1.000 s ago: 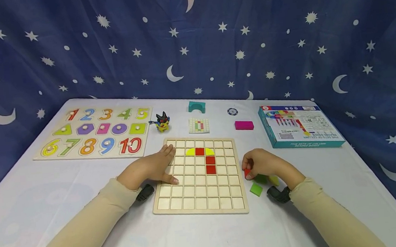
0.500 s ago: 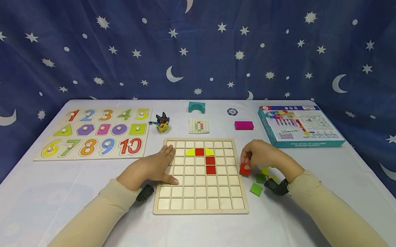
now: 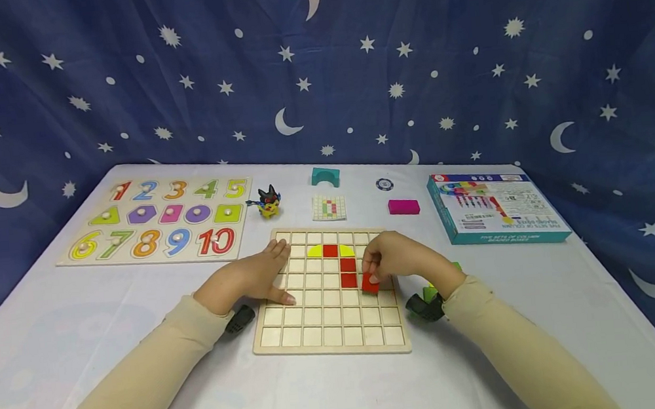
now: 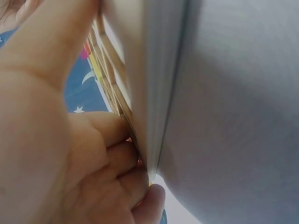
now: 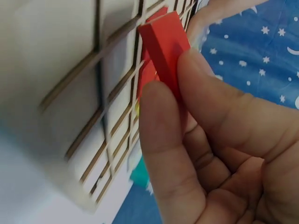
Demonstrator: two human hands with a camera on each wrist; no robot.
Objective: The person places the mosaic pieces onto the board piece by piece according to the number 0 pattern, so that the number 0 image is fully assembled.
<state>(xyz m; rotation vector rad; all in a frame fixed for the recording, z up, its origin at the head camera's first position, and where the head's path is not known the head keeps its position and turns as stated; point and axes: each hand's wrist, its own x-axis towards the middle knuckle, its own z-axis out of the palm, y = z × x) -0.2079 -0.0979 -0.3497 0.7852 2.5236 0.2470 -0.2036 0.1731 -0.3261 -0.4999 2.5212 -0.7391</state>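
My right hand [image 3: 396, 256] pinches a square red tile [image 3: 370, 284] between thumb and fingertips, over the right part of the wooden grid board [image 3: 313, 336]. In the right wrist view the red tile [image 5: 163, 46] is tilted, close over the cells. Set in the board are a red tile [image 3: 330, 251] between two yellow curved pieces, the left one [image 3: 315, 252] and the right one [image 3: 346, 251], and two red tiles [image 3: 348, 272] below. My left hand [image 3: 249, 281] rests on the board's left edge, fingers extended and thumb spread; the left wrist view shows it along that edge.
Green and yellow pieces [image 3: 429, 292] lie right of the board, partly hidden by my right wrist. Behind it are a pattern card [image 3: 328, 208], teal arch [image 3: 325, 177], toy figure [image 3: 269, 201], chip [image 3: 384, 184] and magenta block [image 3: 403, 207]. A number puzzle [image 3: 157, 221] and a box [image 3: 496, 208] flank these.
My right hand has picked up the red tile beside the board and carried it left over the grid. The left hand has stayed where it was.
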